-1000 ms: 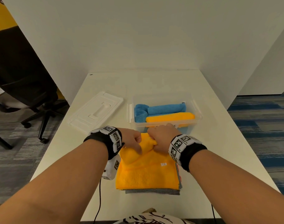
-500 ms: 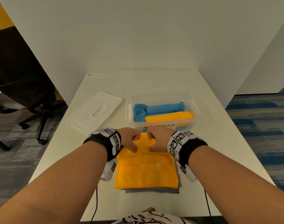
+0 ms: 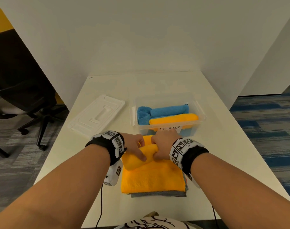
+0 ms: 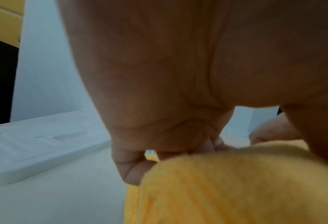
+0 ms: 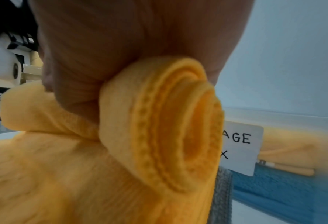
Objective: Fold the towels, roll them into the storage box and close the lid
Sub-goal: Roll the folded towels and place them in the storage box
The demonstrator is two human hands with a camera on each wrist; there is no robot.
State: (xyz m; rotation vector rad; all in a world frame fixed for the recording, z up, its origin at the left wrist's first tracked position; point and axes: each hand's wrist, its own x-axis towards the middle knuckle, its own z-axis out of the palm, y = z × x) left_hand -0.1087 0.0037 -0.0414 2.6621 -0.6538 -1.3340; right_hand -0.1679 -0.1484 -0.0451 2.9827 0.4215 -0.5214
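Note:
An orange towel (image 3: 152, 177) lies folded on top of a small stack near the table's front edge, its far end wound into a roll (image 3: 137, 157). My left hand (image 3: 135, 148) and right hand (image 3: 162, 146) both grip that roll, fingers curled over it. The right wrist view shows the roll's spiral end (image 5: 170, 125) under my palm. In the left wrist view the roll (image 4: 236, 184) sits below my curled fingers (image 4: 132, 165). Just beyond stands the clear storage box (image 3: 199, 109), holding a blue rolled towel (image 3: 169, 109) and an orange rolled towel (image 3: 174, 119).
The white lid (image 3: 98, 114) lies flat on the table left of the box. A grey towel (image 3: 157, 194) shows under the orange one. White partition walls (image 3: 141, 38) close the table's back and sides. A black office chair (image 3: 20, 76) stands at the left.
The hands have wound the towel's far end further toward me. The roll is thicker and nearer than before, and less of the towel lies flat.

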